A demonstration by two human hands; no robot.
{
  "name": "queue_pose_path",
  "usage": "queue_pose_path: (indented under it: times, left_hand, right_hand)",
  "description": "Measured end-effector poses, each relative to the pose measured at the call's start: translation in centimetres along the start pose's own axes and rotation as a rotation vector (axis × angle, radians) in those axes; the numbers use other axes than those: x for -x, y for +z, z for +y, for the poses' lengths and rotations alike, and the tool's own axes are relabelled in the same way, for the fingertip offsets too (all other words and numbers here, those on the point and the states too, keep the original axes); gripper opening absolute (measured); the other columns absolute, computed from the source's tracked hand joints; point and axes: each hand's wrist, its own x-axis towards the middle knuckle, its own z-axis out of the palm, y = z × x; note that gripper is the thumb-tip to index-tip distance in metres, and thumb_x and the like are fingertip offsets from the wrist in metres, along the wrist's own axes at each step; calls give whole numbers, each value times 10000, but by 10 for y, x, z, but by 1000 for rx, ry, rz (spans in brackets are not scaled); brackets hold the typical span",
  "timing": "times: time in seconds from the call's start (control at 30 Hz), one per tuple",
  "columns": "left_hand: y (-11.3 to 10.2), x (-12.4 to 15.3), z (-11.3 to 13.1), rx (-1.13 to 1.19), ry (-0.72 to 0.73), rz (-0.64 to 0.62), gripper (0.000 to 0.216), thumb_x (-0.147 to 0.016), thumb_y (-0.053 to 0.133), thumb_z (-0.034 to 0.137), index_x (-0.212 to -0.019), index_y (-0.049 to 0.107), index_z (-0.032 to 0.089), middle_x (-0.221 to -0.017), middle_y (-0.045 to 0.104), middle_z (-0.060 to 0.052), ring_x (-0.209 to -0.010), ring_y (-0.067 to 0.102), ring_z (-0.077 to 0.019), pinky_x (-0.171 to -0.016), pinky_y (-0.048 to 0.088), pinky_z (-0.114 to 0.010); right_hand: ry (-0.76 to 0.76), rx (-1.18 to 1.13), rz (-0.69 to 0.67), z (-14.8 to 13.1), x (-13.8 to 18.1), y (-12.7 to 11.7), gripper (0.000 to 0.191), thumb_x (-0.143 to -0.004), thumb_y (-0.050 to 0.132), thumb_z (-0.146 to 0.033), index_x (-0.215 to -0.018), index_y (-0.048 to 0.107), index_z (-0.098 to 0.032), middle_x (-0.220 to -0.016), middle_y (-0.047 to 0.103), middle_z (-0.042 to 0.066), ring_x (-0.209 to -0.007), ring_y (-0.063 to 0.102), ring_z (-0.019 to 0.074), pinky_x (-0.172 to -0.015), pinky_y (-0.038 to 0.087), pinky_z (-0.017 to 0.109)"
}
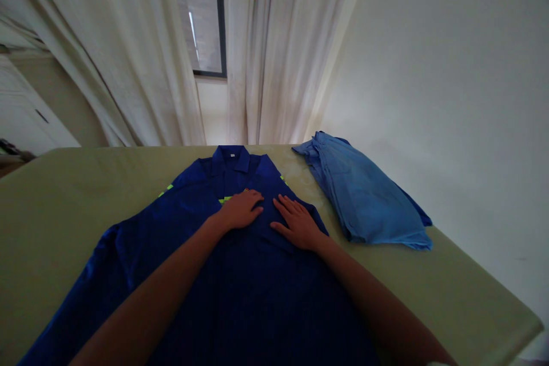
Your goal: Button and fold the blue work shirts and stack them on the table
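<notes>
A dark blue work jacket [253, 291] lies spread out with its collar at the far end, a small white label inside the neck and bright yellow-green strips on the chest and sleeves. My left hand [242, 209] rests flat on the chest of the jacket, partly over a yellow-green strip. Beside it, my right hand [297, 223] lies palm down on the cloth with its fingers spread. Neither hand holds anything. One sleeve stretches toward the lower left; the other is partly hidden by my right hand and forearm.
The jacket lies on a pale green covered surface [64, 211]. To the right, a pile of folded light blue clothes [364, 194] sits close to the white wall [463, 97]. Long cream curtains [266, 57] hang behind the far edge, with a window [199, 17] between them.
</notes>
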Motion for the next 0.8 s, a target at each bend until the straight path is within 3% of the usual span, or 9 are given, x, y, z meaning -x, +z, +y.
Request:
queue_pose_path:
  times: [0.07, 0.13, 0.2, 0.33, 0.43, 0.6, 0.7, 0.77, 0.8]
  left_hand:
    - [-26, -18, -33, 75, -116, 104, 368, -1002, 506, 361, -1252, 725, 204, -1299, 752, -124, -1243, 692, -261, -1129, 490, -391]
    - [-49, -38, -68, 123, -284, 286, 357, -958, 562, 313, -1264, 702, 195, -1338, 731, -124, -1288, 663, -272, -1155, 472, -384]
    - [-65, -56, -100, 137, -409, 393, 434, -936, 569, 273, -1346, 638, 152, -1452, 661, -167, -1405, 576, -309, -1210, 419, -429]
    - [-69, -88, -144, 168, -604, 451, 575, -933, 577, 324, -1457, 513, 96, -1502, 597, -249, -1438, 533, -386, -1181, 425, -549]
    - [-63, -105, -162, 220, -689, 428, 562, -888, 649, 387, -1365, 592, 94, -1370, 678, -249, -1312, 631, -402, -1079, 507, -550]
    - [-81, -98, -176, 543, -499, 322, 434, -800, 717, 398, -1160, 714, 156, -1054, 782, -101, -959, 744, -270, -876, 614, -387]
    - [-99, -67, -177, 465, -244, 179, 273, -696, 770, 353, -937, 780, 224, -1160, 773, -71, -1087, 710, -278, -1009, 577, -396]
    - [-99, -40, -173, 291, -25, 69, 199, -657, 707, 231, -832, 795, 263, -1301, 741, -47, -1230, 657, -297, -1171, 465, -452]
    - [-95, -26, -170, 200, 54, 32, 266, -647, 653, 176, -838, 802, 286, -1347, 727, -26, -1287, 630, -295, -1238, 384, -487]
  right_hand:
    - [12, -9, -10, 3, 2, 4, 768, -1064, 446, -675, -1690, 348, -241, -1740, 320, 134, -1623, 282, 321, -1315, 260, 576]
    - [10, -18, 9, 5, 3, 4, 768, -1069, 432, -676, -1695, 335, -243, -1744, 307, 128, -1626, 275, 323, -1317, 259, 580]
    - [7, -30, 20, 5, 4, 2, 762, -1070, 433, -672, -1696, 334, -250, -1745, 306, 123, -1623, 281, 326, -1317, 262, 583]
    - [18, -52, 17, 1, 5, 0, 761, -1065, 440, -680, -1696, 334, -269, -1748, 301, 110, -1622, 288, 320, -1320, 259, 574]
    - [33, -58, 1, -1, 5, -1, 770, -1065, 434, -686, -1698, 328, -260, -1756, 277, 105, -1629, 270, 311, -1327, 244, 563]
    - [42, -85, -6, -2, 6, -4, 756, -1066, 432, -686, -1698, 327, -284, -1756, 289, 81, -1631, 265, 302, -1332, 235, 554]
    - [36, -101, 13, -1, 5, -4, 741, -1059, 466, -676, -1689, 348, -303, -1753, 303, 76, -1621, 291, 308, -1323, 254, 560]
    - [38, -98, 22, -1, 4, -4, 729, -1054, 496, -657, -1675, 381, -294, -1743, 331, 86, -1606, 323, 321, -1312, 275, 565]
    - [41, -96, 31, -1, 4, -4, 720, -1049, 515, -648, -1664, 403, -291, -1733, 353, 92, -1594, 347, 330, -1303, 290, 571]
